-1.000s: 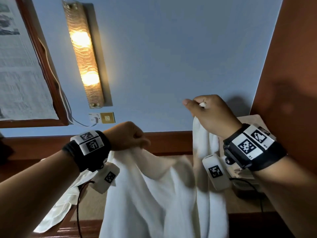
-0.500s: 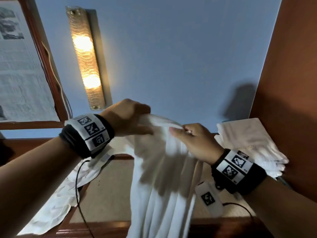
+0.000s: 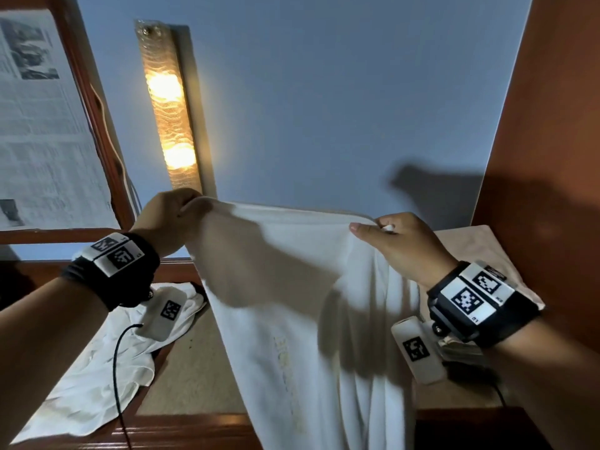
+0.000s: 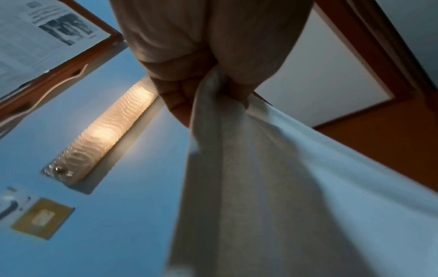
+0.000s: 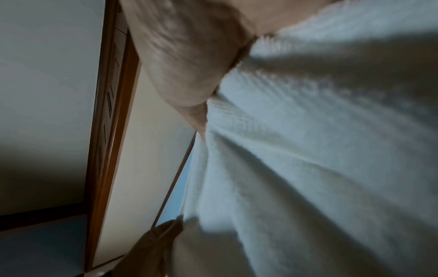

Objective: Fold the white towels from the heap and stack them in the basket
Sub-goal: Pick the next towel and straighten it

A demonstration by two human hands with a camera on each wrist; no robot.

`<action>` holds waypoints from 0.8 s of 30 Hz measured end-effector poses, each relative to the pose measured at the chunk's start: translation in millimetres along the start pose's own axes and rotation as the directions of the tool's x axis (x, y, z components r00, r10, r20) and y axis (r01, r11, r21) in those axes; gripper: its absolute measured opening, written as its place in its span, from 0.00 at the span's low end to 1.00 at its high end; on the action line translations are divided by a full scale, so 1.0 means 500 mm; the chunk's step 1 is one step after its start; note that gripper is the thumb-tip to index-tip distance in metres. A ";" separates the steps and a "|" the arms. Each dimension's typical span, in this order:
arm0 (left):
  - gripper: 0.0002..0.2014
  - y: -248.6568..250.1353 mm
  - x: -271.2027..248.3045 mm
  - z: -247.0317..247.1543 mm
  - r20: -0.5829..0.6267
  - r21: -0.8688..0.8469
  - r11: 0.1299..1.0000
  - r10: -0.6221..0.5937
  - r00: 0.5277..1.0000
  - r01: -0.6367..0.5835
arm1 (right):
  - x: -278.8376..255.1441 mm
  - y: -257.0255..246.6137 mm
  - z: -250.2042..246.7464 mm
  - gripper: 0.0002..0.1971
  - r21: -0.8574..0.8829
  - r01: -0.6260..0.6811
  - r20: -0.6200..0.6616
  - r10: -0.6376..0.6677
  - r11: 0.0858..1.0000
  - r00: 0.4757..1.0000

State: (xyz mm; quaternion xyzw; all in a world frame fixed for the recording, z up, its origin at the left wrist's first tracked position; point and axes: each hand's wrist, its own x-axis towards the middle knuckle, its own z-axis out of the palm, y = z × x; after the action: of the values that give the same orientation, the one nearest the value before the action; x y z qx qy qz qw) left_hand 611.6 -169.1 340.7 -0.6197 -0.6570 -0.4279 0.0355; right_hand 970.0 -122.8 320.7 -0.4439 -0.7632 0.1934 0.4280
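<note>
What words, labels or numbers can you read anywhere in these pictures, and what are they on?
No text reads clearly.
Framed newspaper page on the wall: columns of print and photos, too blurred to read.
Black wristbands on the left hand and right hand: white tags with square black-and-white codes and tiny unreadable characters.
Hanging white towel: faint yellowish marking, illegible.

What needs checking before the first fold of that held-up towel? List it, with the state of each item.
1. Left hand pinches a top corner of the towel: ok.
2. Right hand pinches the other top corner: ok.
3. Top edge stretched between the hands: ok.
4. Towel hangs flat: not ok, its right side is bunched in pleats.
5. Lower edge level and free: cannot tell, out of frame.
6. Basket ready to take it: cannot tell, not in view.
</note>
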 end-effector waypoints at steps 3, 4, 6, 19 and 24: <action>0.14 0.037 -0.005 0.003 -0.129 -0.181 0.983 -0.053 0.990 0.029 | 0.000 -0.002 0.018 0.28 -0.108 0.047 0.085 -0.038 0.993 0.996; 0.13 0.061 -0.006 0.005 -0.138 -0.239 0.971 -0.038 0.990 0.004 | -0.002 -0.005 0.030 0.25 -0.122 0.059 0.116 -0.044 0.991 0.992; 0.11 0.124 -0.013 0.010 -0.094 -0.338 0.937 0.059 0.994 -0.088 | -0.013 -0.025 0.058 0.22 -0.065 0.054 0.204 -0.039 0.996 0.978; 0.14 0.198 -0.064 0.094 0.328 -0.430 0.901 0.208 0.922 -0.050 | -0.012 -0.060 0.044 0.25 0.103 0.077 -0.014 -0.076 0.992 0.997; 0.17 0.212 -0.070 0.099 0.138 -0.585 0.810 0.137 0.981 -0.031 | -0.031 -0.069 0.057 0.25 0.068 0.043 0.102 -0.050 0.997 0.994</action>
State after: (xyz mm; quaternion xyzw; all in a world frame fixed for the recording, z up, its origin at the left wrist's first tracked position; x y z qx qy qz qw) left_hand 732.9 -180.8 344.2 -0.6644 -0.4676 -0.5500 -0.1935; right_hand 932.7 -151.6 320.6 -0.4009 -0.7877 0.2312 0.4067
